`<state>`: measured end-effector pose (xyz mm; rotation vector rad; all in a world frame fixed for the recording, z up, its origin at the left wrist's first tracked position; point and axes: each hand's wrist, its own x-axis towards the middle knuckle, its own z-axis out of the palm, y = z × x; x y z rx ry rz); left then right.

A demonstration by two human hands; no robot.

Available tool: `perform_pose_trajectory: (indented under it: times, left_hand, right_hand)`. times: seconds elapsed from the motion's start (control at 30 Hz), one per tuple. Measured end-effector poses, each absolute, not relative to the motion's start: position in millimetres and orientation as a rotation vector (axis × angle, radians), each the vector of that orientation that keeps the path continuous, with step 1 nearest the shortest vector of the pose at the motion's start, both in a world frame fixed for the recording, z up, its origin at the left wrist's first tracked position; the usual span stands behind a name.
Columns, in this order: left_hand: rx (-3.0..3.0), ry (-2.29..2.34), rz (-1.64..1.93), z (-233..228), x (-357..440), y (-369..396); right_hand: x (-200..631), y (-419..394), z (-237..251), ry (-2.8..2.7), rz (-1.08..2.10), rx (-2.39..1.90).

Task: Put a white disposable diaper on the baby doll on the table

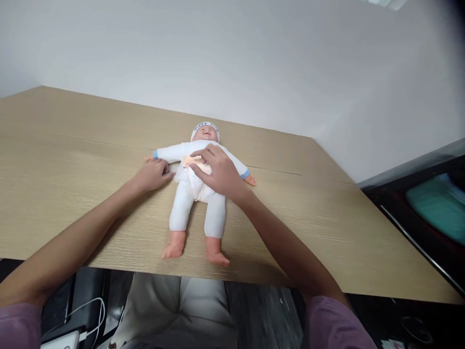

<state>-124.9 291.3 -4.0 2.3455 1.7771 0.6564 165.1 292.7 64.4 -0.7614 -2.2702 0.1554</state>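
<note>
On the pale wooden surface (pixel 72 160), the white-suited plastic baby doll (pixel 198 186) lies face-up; right hand (pixel 218 169) grip pinches its chest fabric, left hand (pixel 150 174) grip presses its side.

Even, soft overhead light; edges bend, right side blurs.

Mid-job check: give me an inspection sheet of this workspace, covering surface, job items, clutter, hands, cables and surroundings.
Surface: wooden table, light grain, a seam line across it.
Job's things: baby doll on its back, head toward the wall, in a white suit and white cap; suit parted at the chest.
Clutter: nothing seen on the table.
Hands: left hand beside the doll's arm, touching the suit; right hand on the doll's chest, fingers at the opening.
Cables: white cable below the table edge.
Surroundings: plain white wall; dark furniture to the right.
</note>
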Motion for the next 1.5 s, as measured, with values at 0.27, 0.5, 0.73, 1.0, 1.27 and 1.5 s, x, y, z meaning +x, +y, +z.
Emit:
perform_pose_trajectory:
  times: [0.27,0.5,0.73,1.0,1.27,1.5]
  left_hand:
    - [1.735,1.460,0.868,25.1,-129.8,297.7]
    - [1.683,1.343,0.901,43.7,-67.5,309.0]
    - [2.035,1.291,1.066,44.6,-57.7,299.9]
    - [1.831,1.275,1.332,9.3,-68.8,305.3]
    - [1.861,1.268,1.284,-4.5,-70.6,317.2]
    - [1.895,1.574,1.453,37.0,-53.9,259.7]
  right_hand:
    - [125.3,327.6,52.5,-2.472,0.312,-0.983]
    - [125.9,328.4,46.1,-2.428,0.345,-0.960]
    - [126.7,328.0,51.5,-2.387,0.405,-0.983]
    - [130.3,333.3,47.7,-2.246,0.606,-0.962]
    - [133.9,341.6,43.9,-2.149,0.592,-0.924]
    - [138.5,299.3,62.1,-1.888,0.353,-0.887]
